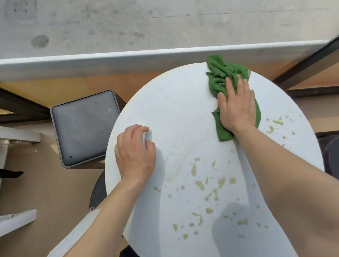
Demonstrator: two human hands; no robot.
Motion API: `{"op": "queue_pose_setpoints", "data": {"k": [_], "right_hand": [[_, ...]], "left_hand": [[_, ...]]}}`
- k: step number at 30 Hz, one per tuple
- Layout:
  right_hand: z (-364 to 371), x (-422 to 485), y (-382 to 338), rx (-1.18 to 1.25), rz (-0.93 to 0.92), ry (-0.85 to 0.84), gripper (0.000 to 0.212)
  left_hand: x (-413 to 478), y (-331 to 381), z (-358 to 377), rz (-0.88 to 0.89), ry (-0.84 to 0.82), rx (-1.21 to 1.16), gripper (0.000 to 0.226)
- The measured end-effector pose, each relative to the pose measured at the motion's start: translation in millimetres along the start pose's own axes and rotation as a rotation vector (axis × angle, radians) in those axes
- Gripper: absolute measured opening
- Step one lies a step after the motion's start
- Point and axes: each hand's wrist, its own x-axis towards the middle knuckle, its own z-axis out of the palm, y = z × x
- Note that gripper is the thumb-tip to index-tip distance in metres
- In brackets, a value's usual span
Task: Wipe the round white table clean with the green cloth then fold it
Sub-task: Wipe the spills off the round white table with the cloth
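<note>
The round white table (181,109) fills the middle and right of the head view. A crumpled green cloth (220,76) lies near its far right edge, and my right hand (236,106) presses flat on it with fingers spread. My left hand (135,154) rests on the table's left rim, fingers curled over the edge. Yellowish spilled drops and smears (210,188) cover the near half of the tabletop, and a few more (275,125) lie to the right of the cloth. The far left part of the tabletop looks free of drops.
A grey square stool (83,128) stands on the wooden floor left of the table. A low white ledge (109,61) and a concrete wall run behind. A dark round seat (336,153) shows at the right edge. White furniture parts (9,224) sit at the far left.
</note>
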Motion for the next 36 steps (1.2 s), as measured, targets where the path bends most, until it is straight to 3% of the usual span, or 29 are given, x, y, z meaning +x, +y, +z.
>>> {"op": "queue_pose_setpoints", "data": {"k": [3,5,7,11,14,16,25,30,33,36], "right_hand": [[5.2,-14.9,7.5,0.029,0.187,0.037,0.065],[11.2,-25.0,-8.1,0.022,0.206,0.04,0.066],[15.8,-34.8,-34.8,0.0,0.092,0.026,0.067],[28.2,-64.5,-87.5,-0.009,-0.328,-0.091,0.066],[33.0,-81.4,-91.9,-0.026,-0.604,-0.181,0.064],[28.5,-69.4,-75.4,-0.037,-0.675,-0.19,0.063],[-14.6,13.0,80.6,-0.038,-0.187,-0.072,0.062],[-10.0,-34.0,154.4,0.012,0.071,-0.005,0.062],[-1.1,-81.9,162.9,0.031,0.254,0.027,0.066],[8.4,-110.9,149.2,-0.009,0.242,-0.007,0.068]], "left_hand": [[-2.1,8.0,1.6,0.052,-0.01,0.023,0.034],[-2.1,13.9,3.2,0.082,0.006,-0.008,0.033],[-0.5,20.7,6.1,0.085,0.024,-0.048,0.029],[6.2,34.2,14.6,0.041,0.069,-0.094,0.025],[12.1,47.3,21.7,-0.002,0.096,-0.118,0.021],[14.8,57.0,27.2,-0.01,0.096,-0.12,0.02],[-4.6,125.4,69.3,0.114,-0.06,-0.094,0.022],[-19.2,140.7,86.3,0.151,-0.119,-0.099,0.02],[-27.6,141.4,90.9,0.161,-0.139,-0.1,0.019],[-33.2,138.3,94.1,0.16,-0.154,-0.091,0.018]]}}
